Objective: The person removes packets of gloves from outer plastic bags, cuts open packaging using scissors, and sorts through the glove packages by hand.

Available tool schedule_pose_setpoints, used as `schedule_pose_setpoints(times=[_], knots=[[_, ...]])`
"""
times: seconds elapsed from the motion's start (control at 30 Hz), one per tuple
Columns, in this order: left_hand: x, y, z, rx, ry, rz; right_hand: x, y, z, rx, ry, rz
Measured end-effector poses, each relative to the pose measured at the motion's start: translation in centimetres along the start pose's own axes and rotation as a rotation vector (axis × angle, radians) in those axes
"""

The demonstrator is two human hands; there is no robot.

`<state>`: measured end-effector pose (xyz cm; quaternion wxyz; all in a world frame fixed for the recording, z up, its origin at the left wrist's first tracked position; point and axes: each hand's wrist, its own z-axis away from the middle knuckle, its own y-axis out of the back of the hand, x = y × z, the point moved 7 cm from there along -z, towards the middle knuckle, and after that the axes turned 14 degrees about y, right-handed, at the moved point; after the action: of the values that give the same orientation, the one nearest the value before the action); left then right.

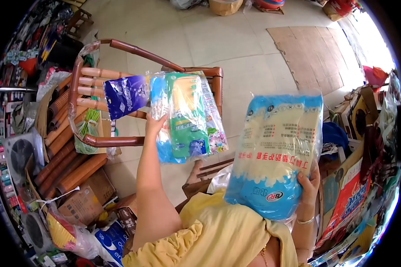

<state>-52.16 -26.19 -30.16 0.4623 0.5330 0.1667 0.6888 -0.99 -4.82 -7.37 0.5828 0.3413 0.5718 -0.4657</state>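
Observation:
My left hand (156, 123) is closed on the edge of several flat plastic packets above a bamboo chair (142, 51). Among them are a green packet (187, 129), a blue-and-clear one (159, 95) and a flowered one (216, 135). A purple packet (128, 94) lies at their left, over the chair's slats. On the right, my right hand (309, 182) grips the lower right side of a large blue-and-white package (276, 147) with red lettering, its thumb on the front. The fingers behind the package are partly hidden.
Rolled bamboo mats (69, 162) and a cardboard box (87, 202) stand at the left. Flattened cardboard (307, 58) lies on the tiled floor at the upper right. Boxes and a red-and-white carton (347, 200) crowd the right side. A basket (226, 6) is at the top.

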Motion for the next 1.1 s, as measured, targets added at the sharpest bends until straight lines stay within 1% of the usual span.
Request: schedule_pose_setpoints(times=[0.03,0.07,0.13,0.17,0.23,0.33,0.4,0.43,0.53,0.57,0.63,0.67,0.73,0.8,0.87,0.9,0.93,1.0,1.07,1.1], knots=[[-0.5,-0.3,-0.1,-0.029,0.181,-0.035,0.3,0.0,-0.2,0.033,-0.007,-0.003],[-1.0,-0.3,-0.6,-0.035,0.188,-0.044,0.5,0.0,-0.3,0.066,-0.017,-0.006],[-0.6,-0.4,-1.3,-0.05,0.16,-0.184,1.2,1.1,-0.7,0.061,-0.009,0.033],[-0.5,-0.3,-1.4,-0.057,0.158,-0.192,1.3,1.4,-0.8,0.052,0.01,0.067],[4.2,2.7,0.8,0.07,-0.04,-0.202,1.1,1.0,-1.1,0.044,0.024,0.083],[10.6,7.6,5.2,0.129,-0.084,-0.213,1.2,0.3,-1.8,0.014,0.03,0.094],[13.1,10.7,7.7,0.17,-0.12,-0.202,1.7,-0.2,-2.2,-0.007,0.016,0.09],[13.6,11.8,8.4,0.165,-0.211,-0.1,2.1,-0.4,-2.5,-0.009,0.007,0.08],[14.3,13.8,10.7,0.013,-0.191,0.239,2.9,-1.0,-3.0,-0.034,-0.008,0.075],[13.8,13.8,10.8,0.02,-0.189,0.24,3.1,-1.3,-3.0,-0.045,-0.014,0.083],[12.9,12.3,10.7,-0.29,-0.249,0.764,3.2,-1.7,-3.2,-0.058,-0.012,0.077],[12.1,11.5,10.3,-0.287,-0.248,0.765,3.3,-1.9,-3.2,-0.066,-0.009,0.074],[9.7,7.0,8.6,-0.533,-0.044,0.895,3.2,-2.1,-3.4,-0.076,0.007,0.082],[5.3,0.5,5.3,-0.457,0.003,0.782,3.2,-2.5,-3.9,-0.095,0.023,0.091],[-1.3,-7.4,2.2,-0.38,0.301,0.483,3.1,-2.8,-4.3,-0.099,0.019,0.08],[-4.7,-10.4,0.8,-0.217,0.303,0.284,2.9,-3.2,-4.5,-0.101,0.021,0.083],[-6.5,-11.9,-0.2,-0.058,0.299,0.083,2.6,-3.8,-4.8,-0.113,0.027,0.124],[-6.6,-12.1,-0.6,-0.026,0.335,0.109,2.0,-5.0,-5.4,-0.129,0.027,0.181],[-7.3,-11.5,-0.8,0.014,0.374,0.132,1.7,-7.0,-6.2,-0.193,0.023,0.12],[-7.6,-10.6,-0.8,0.061,0.346,0.255,1.7,-7.8,-6.7,-0.213,0.019,0.095]])
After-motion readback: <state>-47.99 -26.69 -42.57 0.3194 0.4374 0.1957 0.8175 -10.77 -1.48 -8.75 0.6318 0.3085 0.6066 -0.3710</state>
